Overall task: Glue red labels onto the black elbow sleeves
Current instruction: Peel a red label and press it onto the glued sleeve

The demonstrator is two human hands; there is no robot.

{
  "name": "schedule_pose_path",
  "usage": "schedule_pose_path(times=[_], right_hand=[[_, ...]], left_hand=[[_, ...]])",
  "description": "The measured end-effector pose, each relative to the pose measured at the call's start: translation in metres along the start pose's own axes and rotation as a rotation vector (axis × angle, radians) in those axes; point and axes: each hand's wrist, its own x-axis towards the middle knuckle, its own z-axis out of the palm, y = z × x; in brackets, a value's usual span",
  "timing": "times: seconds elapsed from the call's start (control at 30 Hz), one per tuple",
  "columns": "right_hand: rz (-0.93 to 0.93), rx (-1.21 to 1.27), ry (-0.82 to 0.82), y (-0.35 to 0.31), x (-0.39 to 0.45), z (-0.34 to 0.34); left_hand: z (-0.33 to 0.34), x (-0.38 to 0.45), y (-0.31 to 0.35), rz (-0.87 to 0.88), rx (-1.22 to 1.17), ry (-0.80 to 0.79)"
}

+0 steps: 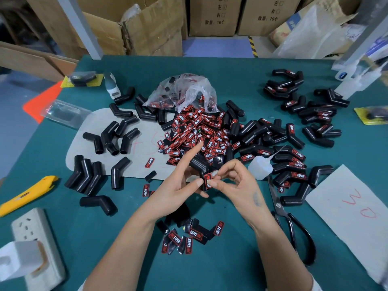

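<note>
both hands meet over the green table (241, 259) w/ a black elbow sleeve (199, 164) between them. left hand (178, 185) grips the sleeve, index finger straight out; right hand (235, 181) pinches a red label (207, 180) against the sleeve w/ thumb + index. label pile (195, 131) lies just behind, glue bottle (260, 166) beside the right hand.

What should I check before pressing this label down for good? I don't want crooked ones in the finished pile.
1. Sleeve held: left hand grips the black elbow sleeve. Ok.
2. Label on sleeve: right hand pinches the red label against it. Ok.
3. Label straight: partly hidden by fingers. Cannot tell.
4. Glue under label: hidden. Cannot tell.
5. Glue bottle within reach, beside right hand. Ok.
</note>
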Motion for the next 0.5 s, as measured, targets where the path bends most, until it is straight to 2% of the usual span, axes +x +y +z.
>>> schedule_pose_path(times=[0.5], right_hand=[[-0.009,-0.038,0.017,0.0019,0.0000,0.0011]], left_hand=[[0.0014,0.0013,-0.0026,0.023,-0.032,-0.012]])
